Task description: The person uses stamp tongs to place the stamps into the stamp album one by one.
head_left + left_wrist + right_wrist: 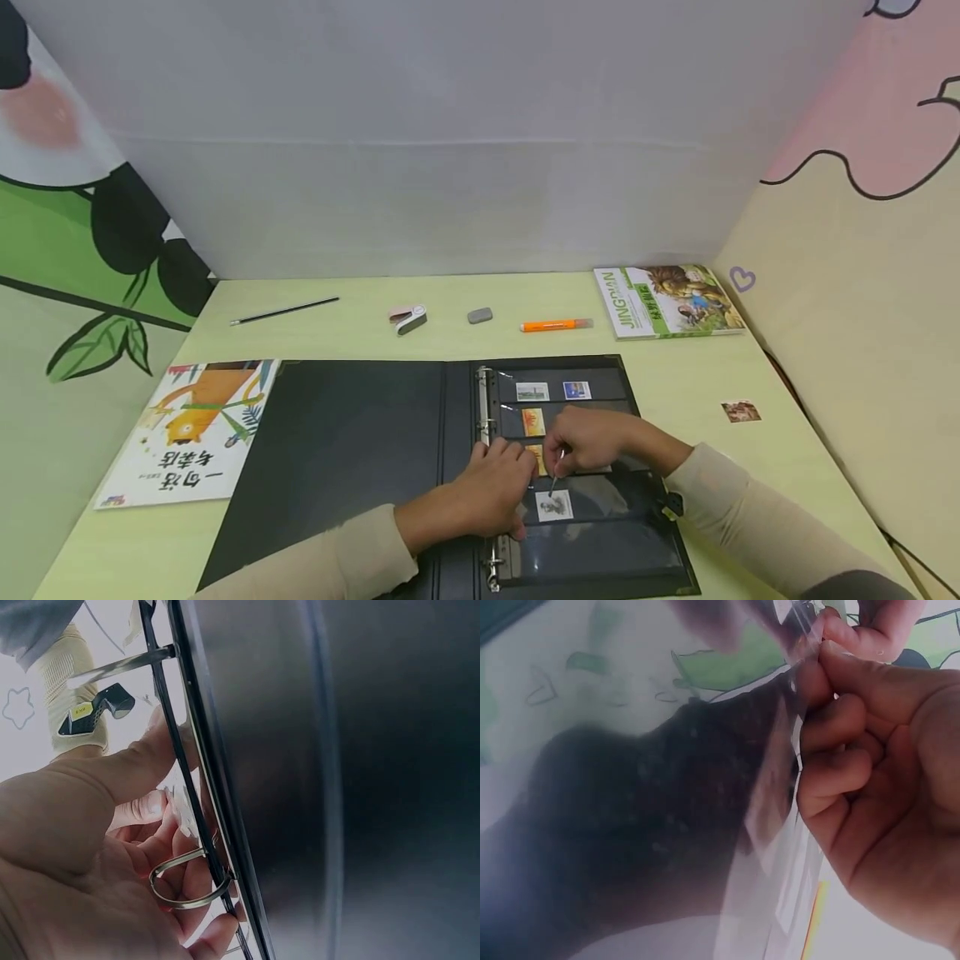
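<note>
A ring-bound stamp album (352, 417) lies spread on the table, its dark pocket page (600, 546) at the right. Thin silvery tweezers (554, 485) are pinched in my right hand (592, 437), their tip at the top edge of a white stamp (555, 505) with a grey picture. That stamp sits in a lower row of the page. My left hand (483, 492) rests over the inner margin beside the metal rings (485, 408), fingers touching the page. A ring (191, 881) stands close by its fingers in the left wrist view. Clear pocket film (652, 802) fills much of the right wrist view.
More stamps, such as a blue one (577, 390) and an orange one (533, 422), sit in upper rows. Behind the album lie a pencil (285, 311), a clip-like object (407, 319), an eraser (480, 316) and an orange marker (557, 326). Books (187, 433) flank it; a loose stamp (741, 412) lies right.
</note>
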The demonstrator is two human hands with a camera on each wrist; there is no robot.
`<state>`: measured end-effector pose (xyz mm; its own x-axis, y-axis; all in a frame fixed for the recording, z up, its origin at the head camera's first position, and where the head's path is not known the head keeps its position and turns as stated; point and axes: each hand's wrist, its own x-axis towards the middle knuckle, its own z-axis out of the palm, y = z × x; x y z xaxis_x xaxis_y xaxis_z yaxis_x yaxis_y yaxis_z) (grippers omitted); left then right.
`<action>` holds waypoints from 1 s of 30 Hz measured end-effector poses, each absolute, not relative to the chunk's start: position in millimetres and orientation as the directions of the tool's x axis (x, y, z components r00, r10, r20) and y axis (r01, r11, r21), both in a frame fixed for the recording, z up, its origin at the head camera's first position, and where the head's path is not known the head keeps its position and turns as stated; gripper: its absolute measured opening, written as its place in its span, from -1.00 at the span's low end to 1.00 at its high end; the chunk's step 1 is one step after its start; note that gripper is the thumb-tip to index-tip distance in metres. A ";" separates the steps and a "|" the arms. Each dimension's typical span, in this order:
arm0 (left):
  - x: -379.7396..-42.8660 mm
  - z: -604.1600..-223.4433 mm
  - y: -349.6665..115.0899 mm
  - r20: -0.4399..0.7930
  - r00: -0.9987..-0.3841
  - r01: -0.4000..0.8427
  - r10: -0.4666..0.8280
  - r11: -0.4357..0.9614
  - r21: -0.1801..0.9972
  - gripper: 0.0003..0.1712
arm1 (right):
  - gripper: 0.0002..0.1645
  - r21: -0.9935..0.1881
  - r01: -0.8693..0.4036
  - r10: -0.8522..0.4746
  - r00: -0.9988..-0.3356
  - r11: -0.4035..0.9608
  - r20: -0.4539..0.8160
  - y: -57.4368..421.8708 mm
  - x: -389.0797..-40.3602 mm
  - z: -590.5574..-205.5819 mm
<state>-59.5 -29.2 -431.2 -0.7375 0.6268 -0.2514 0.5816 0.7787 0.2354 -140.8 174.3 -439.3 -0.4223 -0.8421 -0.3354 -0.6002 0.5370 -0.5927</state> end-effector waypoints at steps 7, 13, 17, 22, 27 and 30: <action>-58.5 -432.7 -28.7 -0.236 -0.748 0.568 0.621 0.782 0.255 -0.25 | -0.87 -0.617 -0.509 -0.790 -0.500 0.600 -0.355 205.4 -153.5 -429.6; -57.4 -433.2 -28.5 -0.241 -0.741 0.578 0.626 0.779 0.245 -0.25 | -0.90 -0.656 -0.382 -0.703 -0.630 0.651 -0.331 266.0 -158.9 -425.5; -58.5 -432.6 -28.1 -0.245 -0.737 0.585 0.630 0.776 0.237 -0.26 | -0.89 -0.662 -0.289 -0.616 -0.714 0.692 -0.332 310.2 -155.7 -422.5; -61.4 -433.4 -28.4 -0.232 -0.734 0.591 0.639 0.768 0.245 -0.25 | -0.83 -0.656 -0.179 -0.511 -0.782 0.733 -0.357 360.1 -144.0 -412.7; -61.8 -434.5 -29.5 -0.241 -0.729 0.592 0.641 0.767 0.248 -0.26 | -0.83 -0.640 -0.120 -0.453 -0.803 0.759 -0.387 395.9 -127.9 -412.9; -61.6 -434.0 -29.7 -0.248 -0.727 0.591 0.641 0.767 0.248 -0.27 | -0.85 -0.627 -0.095 -0.428 -0.808 0.773 -0.405 411.4 -119.6 -415.8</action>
